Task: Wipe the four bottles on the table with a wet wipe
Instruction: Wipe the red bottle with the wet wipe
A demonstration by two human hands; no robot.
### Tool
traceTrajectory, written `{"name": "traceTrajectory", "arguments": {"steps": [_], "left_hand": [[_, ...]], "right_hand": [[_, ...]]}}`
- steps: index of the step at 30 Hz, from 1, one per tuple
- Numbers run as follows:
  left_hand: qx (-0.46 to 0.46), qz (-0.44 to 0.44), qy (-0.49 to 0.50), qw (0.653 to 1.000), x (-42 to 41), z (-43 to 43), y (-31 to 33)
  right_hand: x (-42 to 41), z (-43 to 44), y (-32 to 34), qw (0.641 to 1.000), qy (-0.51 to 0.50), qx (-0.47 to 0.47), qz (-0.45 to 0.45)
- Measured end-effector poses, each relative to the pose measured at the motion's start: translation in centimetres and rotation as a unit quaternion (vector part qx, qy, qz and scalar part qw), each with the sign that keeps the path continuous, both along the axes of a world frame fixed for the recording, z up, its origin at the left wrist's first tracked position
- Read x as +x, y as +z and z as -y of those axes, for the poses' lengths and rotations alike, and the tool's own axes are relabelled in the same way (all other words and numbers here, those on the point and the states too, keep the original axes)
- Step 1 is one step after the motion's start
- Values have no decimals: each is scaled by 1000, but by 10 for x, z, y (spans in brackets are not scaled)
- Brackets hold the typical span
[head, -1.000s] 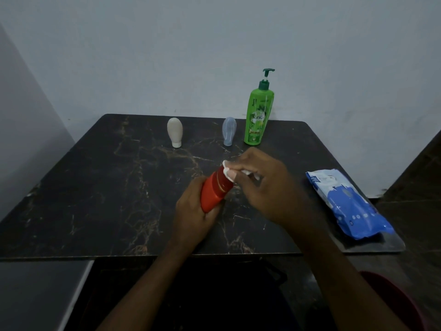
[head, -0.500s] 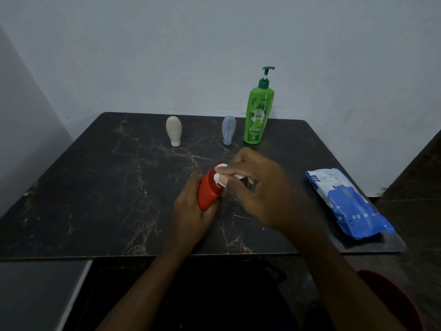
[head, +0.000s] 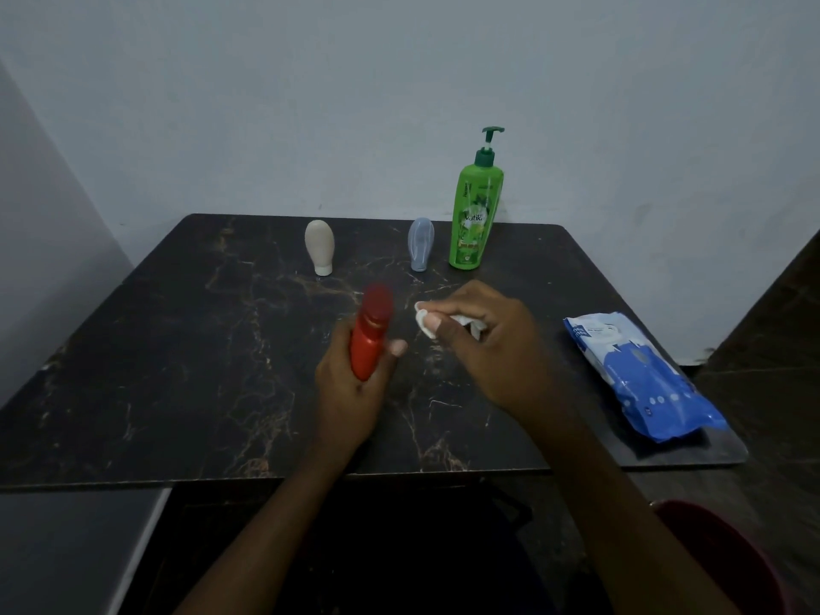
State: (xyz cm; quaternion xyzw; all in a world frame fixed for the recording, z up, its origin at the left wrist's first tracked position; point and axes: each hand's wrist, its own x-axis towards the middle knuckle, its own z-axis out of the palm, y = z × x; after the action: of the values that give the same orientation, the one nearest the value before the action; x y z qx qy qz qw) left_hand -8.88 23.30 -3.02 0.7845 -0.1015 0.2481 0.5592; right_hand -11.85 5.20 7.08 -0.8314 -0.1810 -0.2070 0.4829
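While the left hand (head: 350,392) grips the red bottle (head: 372,332) around its lower half, fingers wrapped closed and thumb across the front, the bottle points up and away from the person, its cap end blurred, above the dark marbled table (head: 177,370). Just to the right of the red bottle, apart from it, the right hand (head: 483,348) is closed on a white wet wipe (head: 426,322), bunched between thumb and fingertips, with a further fold showing under the palm. Beyond the red bottle, near the table's far edge, stand three more bottles: a beige bottle (head: 319,246) behind and slightly left, resting on its cap; a pale blue bottle (head: 420,244) behind and slightly right, also cap-down; and a green pump bottle (head: 475,215) just beside the blue one, upright. Well to the right of the red bottle, a blue-and-white wipes pack (head: 643,375) lies flat at the table's right edge.
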Motion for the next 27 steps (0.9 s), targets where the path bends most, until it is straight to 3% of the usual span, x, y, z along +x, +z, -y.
{"name": "traceTrajectory", "arguments": {"steps": [2, 4, 6, 8, 10, 13, 15, 19, 23, 27], "left_hand": [[-93, -48, 16, 994, 2, 0, 9], [-254, -141, -4, 957, 8, -4, 20], [-453, -243, -58, 856, 16, -10, 29], [-580, -284, -100, 757, 19, -16, 35], [-635, -298, -127, 701, 18, -17, 39], [-681, -288, -182, 648, 11, -15, 43], [-689, -290, -205, 632, 8, -12, 44], [-668, -311, -200, 646, 4, -6, 48], [-664, -332, -199, 640, 1, 2, 51], [-652, -336, -190, 652, -1, 3, 53]], "right_hand": [[0, 5, -8, 998, -14, 56, -39], [0, 6, -19, 989, -12, 121, -82], [-1, 5, -30, 981, -18, 163, -104], [-1, 3, -39, 974, -25, 196, -114], [-1, 0, -45, 968, -29, 216, -120], [-1, -2, -46, 969, -33, 217, -110], [-2, -5, -43, 973, -27, 208, -94], [-5, -10, -32, 987, -5, 146, -67], [-3, -14, -18, 998, 2, 60, 35], [-4, -9, -15, 987, 7, -104, 121]]}}
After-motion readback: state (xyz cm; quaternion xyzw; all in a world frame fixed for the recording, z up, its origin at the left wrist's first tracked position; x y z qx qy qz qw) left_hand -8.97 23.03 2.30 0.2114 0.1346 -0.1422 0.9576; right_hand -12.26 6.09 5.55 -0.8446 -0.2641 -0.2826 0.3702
